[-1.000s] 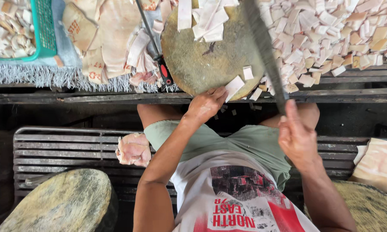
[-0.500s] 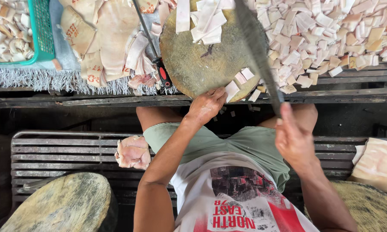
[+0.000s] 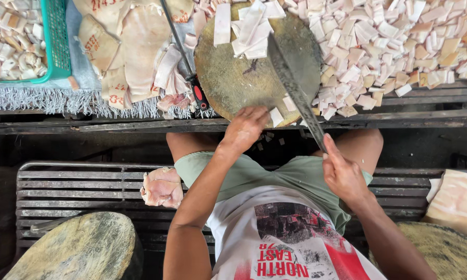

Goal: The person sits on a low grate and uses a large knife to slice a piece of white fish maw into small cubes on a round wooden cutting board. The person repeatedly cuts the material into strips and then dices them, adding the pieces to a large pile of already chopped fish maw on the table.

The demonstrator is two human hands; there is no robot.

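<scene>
In the head view, the right hand is closed in a fist around the handle of a long, dark-bladed cleaver knife. The blade runs up and away from this hand, slanting across the round, worn wooden chopping block with its tip near a heap of pale cut strips at the far side of the block.

The left hand rests on the near edge of the block, fingers curled loosely downward, just beside a small pale square piece lying at the rim. Whether it pinches anything I cannot tell.

Beyond the right hand spreads a wide pile of small pale cut squares, touching the block's right side. Beyond and left of the left hand lie large pale slabs of skin with red stamps, and a thin rod with a red and black handle lies just beside the block. Farther left stands a green plastic basket holding more cut pieces.

Below the left forearm, a pinkish lump of meat sits on a dark slatted bench. Nearer still is another round wooden block.
</scene>
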